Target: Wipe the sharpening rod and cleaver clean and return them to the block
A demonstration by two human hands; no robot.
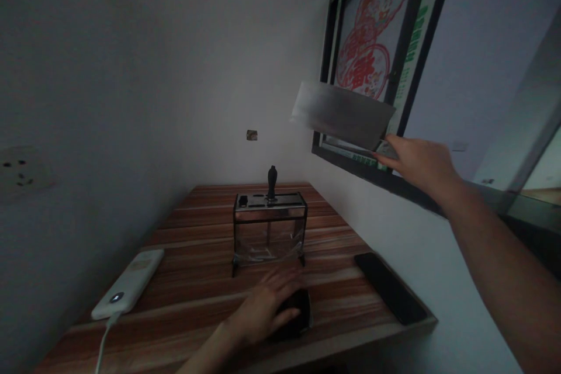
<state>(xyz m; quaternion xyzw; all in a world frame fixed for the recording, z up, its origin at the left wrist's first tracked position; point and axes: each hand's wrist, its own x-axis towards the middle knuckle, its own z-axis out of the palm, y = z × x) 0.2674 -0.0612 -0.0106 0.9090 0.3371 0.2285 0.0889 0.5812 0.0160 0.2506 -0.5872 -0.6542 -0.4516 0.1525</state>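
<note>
My right hand (419,163) is raised in the air at the right, closed on the handle of a cleaver (342,114) whose broad steel blade points left, well above the table. My left hand (267,307) lies on a dark object (298,311) near the table's front edge, fingers curled over it. Behind it stands a clear knife block (269,234) with a metal top; one black-handled knife (272,182) sticks up from a slot.
The wooden table (197,280) fits into a corner of white walls. A white power bank (130,282) with a cable lies at the left, a black phone (389,287) at the right edge. A framed window (385,41) with red paper art hangs behind the cleaver.
</note>
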